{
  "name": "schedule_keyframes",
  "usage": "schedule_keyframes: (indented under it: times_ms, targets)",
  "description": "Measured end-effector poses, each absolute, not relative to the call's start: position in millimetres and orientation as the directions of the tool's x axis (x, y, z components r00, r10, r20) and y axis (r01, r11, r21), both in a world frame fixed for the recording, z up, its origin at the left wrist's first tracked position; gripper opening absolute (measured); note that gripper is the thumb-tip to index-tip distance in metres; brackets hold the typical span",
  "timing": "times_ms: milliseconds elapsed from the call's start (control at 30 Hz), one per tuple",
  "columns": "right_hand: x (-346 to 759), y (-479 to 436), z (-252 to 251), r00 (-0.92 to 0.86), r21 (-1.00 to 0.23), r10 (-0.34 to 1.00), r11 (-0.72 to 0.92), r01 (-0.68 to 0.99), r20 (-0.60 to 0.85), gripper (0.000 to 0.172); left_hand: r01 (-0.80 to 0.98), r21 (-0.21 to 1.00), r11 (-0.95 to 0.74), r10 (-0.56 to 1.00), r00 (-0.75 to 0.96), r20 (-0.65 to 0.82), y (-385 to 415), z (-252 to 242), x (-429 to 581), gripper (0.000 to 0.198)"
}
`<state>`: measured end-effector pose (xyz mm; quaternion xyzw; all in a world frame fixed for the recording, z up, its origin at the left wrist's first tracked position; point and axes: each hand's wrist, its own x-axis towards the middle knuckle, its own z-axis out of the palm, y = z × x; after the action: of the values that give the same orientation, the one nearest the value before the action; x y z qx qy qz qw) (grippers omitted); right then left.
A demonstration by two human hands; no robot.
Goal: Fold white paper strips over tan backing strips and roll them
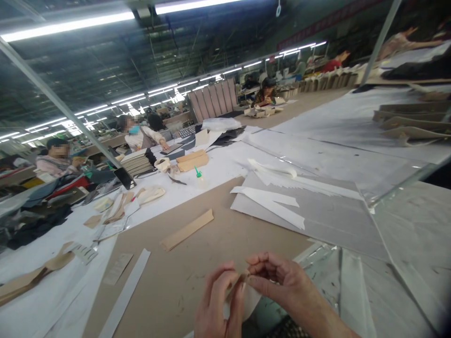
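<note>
Close to my body, at the bottom of the view, my left hand (220, 298) pinches a small piece of tan and whitish sheet material (249, 301). My right hand (282, 279) meets it from the right, thumb and fingers closed on the upper edge of the same piece. Fingers cover much of the piece, so its full shape is hidden. Beyond my hands, a folded tan strip (188, 230) lies on the brown board (207, 253). To the left are a long white strip (127, 291) and a pale card with cut slots (119, 269).
White strips (271, 206) lie on a grey sheet (327, 230) at right. A green-tipped glue bottle (199, 177) stands past the board, near tan folded pieces (192, 161). A metal pole (63, 108) rises at left. Co-workers (141, 136) sit across the table.
</note>
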<state>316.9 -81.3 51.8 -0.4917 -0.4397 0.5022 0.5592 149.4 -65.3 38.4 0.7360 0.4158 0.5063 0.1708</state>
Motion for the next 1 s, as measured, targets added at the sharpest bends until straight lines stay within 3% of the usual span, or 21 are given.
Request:
schedule_keyframes:
  times_ms: [67,133,500,733,1000]
  targets:
    - [316,-81,52,0.119,-0.998,0.993,0.023,-0.063,0.016,0.028,0.543,0.486,-0.684,0.666,0.194,0.720,-64,41,150,0.020]
    - [314,-80,54,0.134,-0.999,0.990,0.036,0.021,0.038,0.023,0.588,0.379,-0.714,0.604,0.245,0.758,-62,41,149,0.022]
    - [307,-87,56,0.057,-0.954,0.982,0.160,0.252,0.180,0.014,0.675,0.103,-0.730,0.478,0.397,0.784,-63,32,143,0.037]
    - [305,-88,54,0.102,-0.947,0.972,0.179,0.268,0.213,0.012,0.715,0.081,-0.694,0.473,0.369,0.800,-65,26,148,0.034]
    - [307,-89,46,0.173,-0.939,0.958,0.169,0.300,0.228,0.016,0.700,0.162,-0.696,0.525,0.342,0.779,-64,29,152,0.025]
